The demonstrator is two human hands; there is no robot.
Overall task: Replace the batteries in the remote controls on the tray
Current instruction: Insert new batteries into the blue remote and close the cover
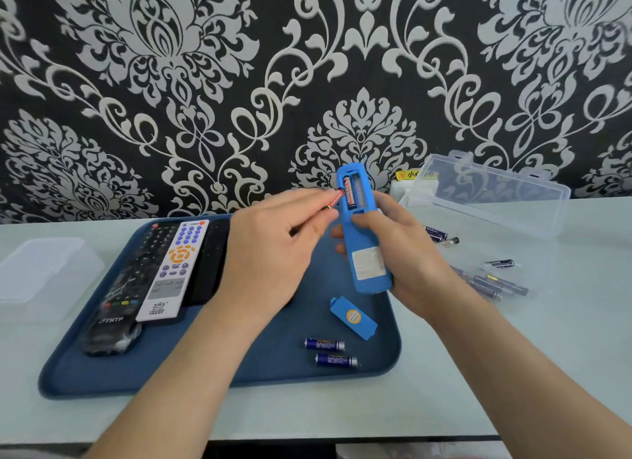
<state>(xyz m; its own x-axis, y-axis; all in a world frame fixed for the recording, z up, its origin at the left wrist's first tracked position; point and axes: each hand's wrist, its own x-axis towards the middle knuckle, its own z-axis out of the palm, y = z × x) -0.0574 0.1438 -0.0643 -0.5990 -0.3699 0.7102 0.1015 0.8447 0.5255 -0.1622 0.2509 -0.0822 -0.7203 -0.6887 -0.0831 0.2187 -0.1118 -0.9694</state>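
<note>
Two batteries (324, 344) beside blue cover (354, 317)

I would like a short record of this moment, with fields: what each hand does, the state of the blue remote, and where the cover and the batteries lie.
left hand: pinches a red battery at the compartment's edge
right hand: grips the blue remote, back side toward the camera
compartment: open, one seated battery inside
cover: off, lying on the tray
dark blue batteries: two, on the tray near the cover
other remotes: on the tray's left part
loose batteries: on the table, right of the tray
</note>
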